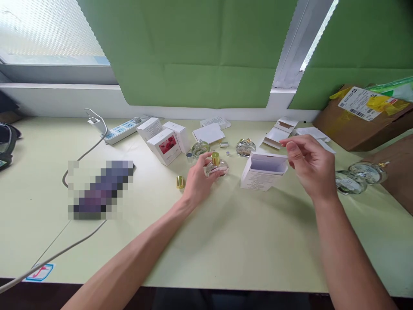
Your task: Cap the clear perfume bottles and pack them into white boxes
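Observation:
My left hand (pixel 201 178) is closed around a round glass perfume bottle (pixel 219 168) with a gold top, which stands on the table. Just right of it, a white carton (pixel 260 174) stands upright with its top open. Above the carton's right edge hovers my right hand (pixel 308 163), thumb and forefinger drawn together; what they pinch, if anything, is too small to make out. A loose gold cap (pixel 180 182) stands left of my left hand. Behind are two more perfume bottles, a greenish one (pixel 200 148) and a clear one (pixel 245 147).
White cartons (pixel 166 146), one with a red flower picture, stand at the back left. Opened carton pieces (pixel 279 133) lie behind. Two bottles (pixel 351 182) rest at right, near a brown cardboard box (pixel 358 116). A power strip (pixel 124 130) and cables lie left, beside a blurred object (pixel 101 189).

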Available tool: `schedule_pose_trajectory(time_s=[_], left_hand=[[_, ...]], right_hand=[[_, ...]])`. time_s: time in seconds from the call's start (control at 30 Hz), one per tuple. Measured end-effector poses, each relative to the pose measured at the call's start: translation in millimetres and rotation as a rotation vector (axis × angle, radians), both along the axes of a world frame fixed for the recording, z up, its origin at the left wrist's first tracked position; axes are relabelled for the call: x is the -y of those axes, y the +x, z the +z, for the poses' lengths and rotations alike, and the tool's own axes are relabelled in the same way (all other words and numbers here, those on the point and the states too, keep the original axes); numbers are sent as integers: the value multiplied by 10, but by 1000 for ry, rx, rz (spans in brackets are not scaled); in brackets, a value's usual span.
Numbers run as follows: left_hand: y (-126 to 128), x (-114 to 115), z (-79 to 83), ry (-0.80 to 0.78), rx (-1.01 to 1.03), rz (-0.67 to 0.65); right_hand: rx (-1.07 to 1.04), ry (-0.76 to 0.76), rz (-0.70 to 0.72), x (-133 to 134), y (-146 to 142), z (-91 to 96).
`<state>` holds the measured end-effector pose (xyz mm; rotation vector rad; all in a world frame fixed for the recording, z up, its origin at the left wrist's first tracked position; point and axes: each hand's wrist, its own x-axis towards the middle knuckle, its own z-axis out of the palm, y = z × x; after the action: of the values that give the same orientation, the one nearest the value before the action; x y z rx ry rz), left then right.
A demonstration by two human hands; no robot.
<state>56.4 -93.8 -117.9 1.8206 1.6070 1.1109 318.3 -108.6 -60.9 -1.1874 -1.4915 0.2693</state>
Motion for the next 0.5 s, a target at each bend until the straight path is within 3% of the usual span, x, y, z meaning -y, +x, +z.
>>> schedule_pose_trajectory(time_s=[0.17,0.3,0.4,0.5], left_hand=[[10,74,95,254,5,41],[-7,171,228,529,14,-139],[7,259,286,622,-34,-342],[47,351,298,498,-63,-471]], right_hand=[[-79,290,-44,-12,-17,66],[-80,528,68,111,-129,169],[27,442,253,291,-257,241],[232,239,370,432,-364,273]])
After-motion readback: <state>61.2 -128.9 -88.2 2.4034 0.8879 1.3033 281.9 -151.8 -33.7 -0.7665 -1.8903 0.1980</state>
